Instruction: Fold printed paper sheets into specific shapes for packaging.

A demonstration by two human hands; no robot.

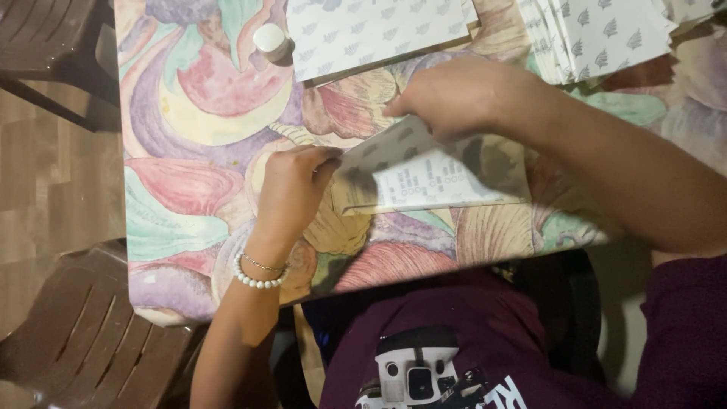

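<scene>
Near the desk's [189,227] front edge, both hands' fingers clamp a paper sheet [432,178]: left hand [291,189], right hand [447,95].

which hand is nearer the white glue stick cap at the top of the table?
Left. The left hand lies below the glue stick, at the left end of the envelope. The right hand is farther off to its right, on the envelope's top edge.

Floral-clothed table [189,189] bears paper stacks [379,30], a folded sheet [432,178].
</scene>
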